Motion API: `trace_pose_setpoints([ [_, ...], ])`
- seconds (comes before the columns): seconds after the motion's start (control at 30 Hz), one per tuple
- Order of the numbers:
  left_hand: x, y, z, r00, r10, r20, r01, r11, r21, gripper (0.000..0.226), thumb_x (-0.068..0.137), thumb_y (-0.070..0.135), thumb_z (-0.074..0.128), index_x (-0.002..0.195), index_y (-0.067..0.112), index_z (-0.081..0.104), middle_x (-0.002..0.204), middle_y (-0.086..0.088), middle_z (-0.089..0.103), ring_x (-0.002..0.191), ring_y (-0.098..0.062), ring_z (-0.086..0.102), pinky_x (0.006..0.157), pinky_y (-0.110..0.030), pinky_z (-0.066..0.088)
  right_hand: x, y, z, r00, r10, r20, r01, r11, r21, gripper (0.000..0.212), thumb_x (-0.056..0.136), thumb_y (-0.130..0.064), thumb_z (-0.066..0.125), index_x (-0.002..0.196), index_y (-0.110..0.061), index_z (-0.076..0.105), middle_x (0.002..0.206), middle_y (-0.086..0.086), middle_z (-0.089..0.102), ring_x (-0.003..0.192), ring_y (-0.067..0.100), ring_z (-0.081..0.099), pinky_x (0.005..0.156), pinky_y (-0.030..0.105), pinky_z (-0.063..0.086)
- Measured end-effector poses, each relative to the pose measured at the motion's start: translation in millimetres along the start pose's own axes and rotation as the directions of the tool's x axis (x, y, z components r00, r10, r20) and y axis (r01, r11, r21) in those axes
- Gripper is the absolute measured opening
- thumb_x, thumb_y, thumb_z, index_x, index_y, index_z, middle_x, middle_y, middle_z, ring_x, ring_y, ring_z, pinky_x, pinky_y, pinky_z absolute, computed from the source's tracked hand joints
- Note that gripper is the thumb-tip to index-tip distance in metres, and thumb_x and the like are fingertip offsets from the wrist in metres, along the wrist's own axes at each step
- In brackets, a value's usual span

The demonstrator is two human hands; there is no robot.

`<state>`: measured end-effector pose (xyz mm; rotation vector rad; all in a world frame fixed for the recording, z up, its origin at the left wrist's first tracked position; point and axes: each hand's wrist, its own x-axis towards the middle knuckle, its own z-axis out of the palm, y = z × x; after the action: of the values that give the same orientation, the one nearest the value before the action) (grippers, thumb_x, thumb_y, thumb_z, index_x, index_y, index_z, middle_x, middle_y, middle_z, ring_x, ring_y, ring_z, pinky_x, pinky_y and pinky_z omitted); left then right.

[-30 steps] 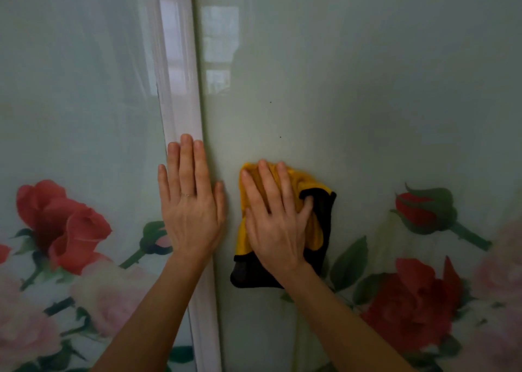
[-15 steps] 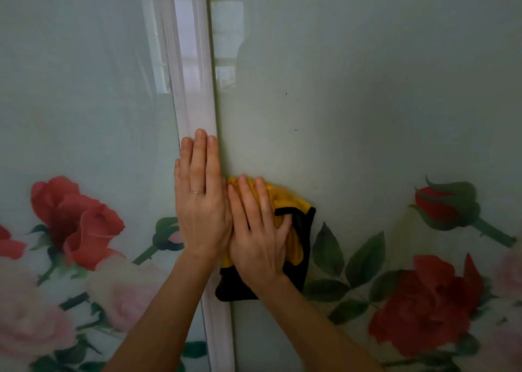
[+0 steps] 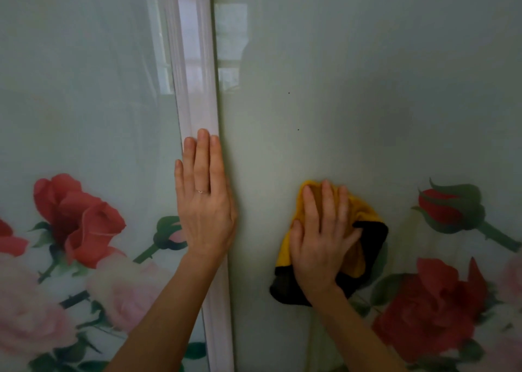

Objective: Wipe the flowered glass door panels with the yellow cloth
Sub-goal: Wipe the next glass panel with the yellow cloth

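Observation:
Two pale green glass door panels printed with red and pink roses fill the view: the left panel (image 3: pixel 84 117) and the right panel (image 3: pixel 381 89). A white frame strip (image 3: pixel 195 89) runs between them. My left hand (image 3: pixel 204 199) lies flat with straight fingers over the strip's lower part. My right hand (image 3: pixel 322 239) presses a yellow cloth (image 3: pixel 364 210) with a black edge flat against the right panel, fingers spread and pointing up. Most of the cloth is hidden under the hand.
Two small dark specks (image 3: pixel 289 93) sit on the right panel above the cloth. A red rosebud (image 3: pixel 449 208) and a large red rose (image 3: pixel 429 309) are printed to the cloth's right. A window reflection (image 3: pixel 230 47) shows near the strip.
My right hand has slid the cloth to the right, away from the frame strip and my left hand, which it was touching half a second ago. The left hand stays on the strip.

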<state>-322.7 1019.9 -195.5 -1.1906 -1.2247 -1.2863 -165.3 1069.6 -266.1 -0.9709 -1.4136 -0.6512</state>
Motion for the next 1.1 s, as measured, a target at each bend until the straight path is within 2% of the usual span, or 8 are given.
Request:
trace_pose_setpoints([
  [0.2,1,0,-2,0.999,0.015,0.035,-0.014,1.000,-0.006,0.046,0.110,0.011,0.021,0.153,-0.002,0.029,0.159,-0.020,0.030,0.152,-0.029,0.019,0.123,-0.051,0.023,-15,-65,15,0.971,-0.239,0.000,0.237,0.961,0.142,0.066,0.096,-0.028,0.069,0.154,-0.022,0.038,0.159,0.003,0.041,0.150,0.022,0.033,0.095,0.047,0.037],
  [0.37,-3,2,0,1.000,0.018,0.013,-0.018,0.998,0.053,0.062,0.094,-0.011,0.039,0.155,0.000,0.029,0.161,-0.019,0.025,0.153,-0.031,0.017,0.125,-0.050,0.015,-19,-16,1,0.939,-0.335,0.082,0.325,0.939,0.113,0.059,0.092,-0.022,0.066,0.147,-0.029,0.048,0.161,0.002,0.041,0.152,0.021,0.032,0.078,0.041,0.038],
  [0.5,-16,20,4,0.993,0.103,0.065,-0.108,0.992,0.071,0.068,0.091,-0.010,0.030,0.156,0.007,0.029,0.162,-0.013,0.024,0.155,-0.028,0.009,0.125,-0.049,0.015,-6,47,-8,0.988,-0.138,0.063,0.135,0.990,0.037,0.045,0.104,-0.030,0.040,0.149,-0.027,0.042,0.160,0.005,0.035,0.149,0.027,0.031,0.091,0.052,0.037],
  [0.67,-21,26,7,0.994,0.077,0.083,-0.085,0.992,0.092,0.068,0.089,-0.007,0.033,0.156,0.006,0.031,0.163,-0.011,0.024,0.155,-0.025,0.007,0.125,-0.046,0.012,13,26,-8,0.983,0.181,0.012,-0.181,0.982,0.047,0.056,0.099,-0.029,0.045,0.154,-0.022,0.035,0.161,0.008,0.033,0.150,0.032,0.029,0.104,0.062,0.031],
  [0.73,-21,27,6,0.994,0.070,0.086,-0.078,0.992,0.097,0.068,0.090,-0.006,0.035,0.157,0.007,0.031,0.163,-0.013,0.025,0.156,-0.026,0.007,0.125,-0.046,0.011,19,1,-6,0.994,0.099,0.038,-0.101,0.993,0.062,0.058,0.101,-0.031,0.045,0.157,-0.023,0.031,0.163,0.005,0.031,0.152,0.030,0.028,0.104,0.060,0.030],
  [0.8,-19,27,5,0.992,0.061,0.111,-0.071,0.994,0.087,0.066,0.091,-0.004,0.034,0.157,0.006,0.030,0.162,-0.015,0.028,0.156,-0.026,0.008,0.125,-0.047,0.011,26,-10,-7,0.991,-0.109,0.081,0.103,0.992,0.071,0.058,0.103,-0.032,0.046,0.158,-0.025,0.029,0.164,0.002,0.032,0.153,0.026,0.027,0.102,0.057,0.032],
  [0.93,-20,27,3,0.993,0.054,0.105,-0.063,0.994,0.086,0.065,0.091,-0.006,0.035,0.155,0.004,0.033,0.161,-0.017,0.030,0.156,-0.026,0.007,0.125,-0.048,0.013,32,27,-16,0.909,-0.394,0.135,0.387,0.919,0.076,0.055,0.102,-0.033,0.045,0.156,-0.026,0.034,0.163,0.002,0.030,0.153,0.021,0.023,0.089,0.047,0.036],
  [1.1,-18,49,11,0.997,-0.004,0.077,0.002,1.000,0.027,0.072,0.088,-0.013,0.056,0.154,0.000,0.032,0.161,-0.020,0.026,0.154,-0.028,0.014,0.125,-0.050,0.012,53,96,-23,0.996,-0.064,0.057,0.065,0.998,-0.017,0.060,0.101,-0.032,0.041,0.158,-0.021,0.028,0.162,0.008,0.027,0.151,0.029,0.025,0.106,0.065,0.031],
])
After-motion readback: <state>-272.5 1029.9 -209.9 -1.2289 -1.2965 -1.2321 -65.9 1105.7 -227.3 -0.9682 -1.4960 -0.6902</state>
